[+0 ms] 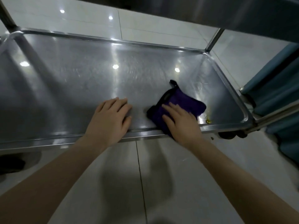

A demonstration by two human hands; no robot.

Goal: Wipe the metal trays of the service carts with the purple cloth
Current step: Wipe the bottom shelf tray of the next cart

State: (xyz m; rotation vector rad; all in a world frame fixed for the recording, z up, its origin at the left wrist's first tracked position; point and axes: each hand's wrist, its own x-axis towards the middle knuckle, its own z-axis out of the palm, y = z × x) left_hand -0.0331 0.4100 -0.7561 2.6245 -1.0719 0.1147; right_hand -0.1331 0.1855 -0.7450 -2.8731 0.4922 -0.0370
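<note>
The low metal tray (pixel 80 81) of a service cart fills the middle of the head view, shiny and rimmed. A folded purple cloth (pixel 182 101) with a black edge and loop lies near the tray's front right. My right hand (pixel 181 122) presses flat on the cloth with straight fingers, its heel over the front rim. To its left, my left hand (pixel 110 120) rests flat on the bare tray, palm down by the front rim. A small yellow spot (pixel 208 121) sits on the tray just right of the cloth.
An upper shelf (pixel 234 12) of the cart overhangs at the top right, carried by a corner post (pixel 213 41). A blue-green cart or bin (pixel 275 94) stands close on the right. Black casters (pixel 229 135) show under the right corner. White tiled floor (pixel 161 167) lies all around.
</note>
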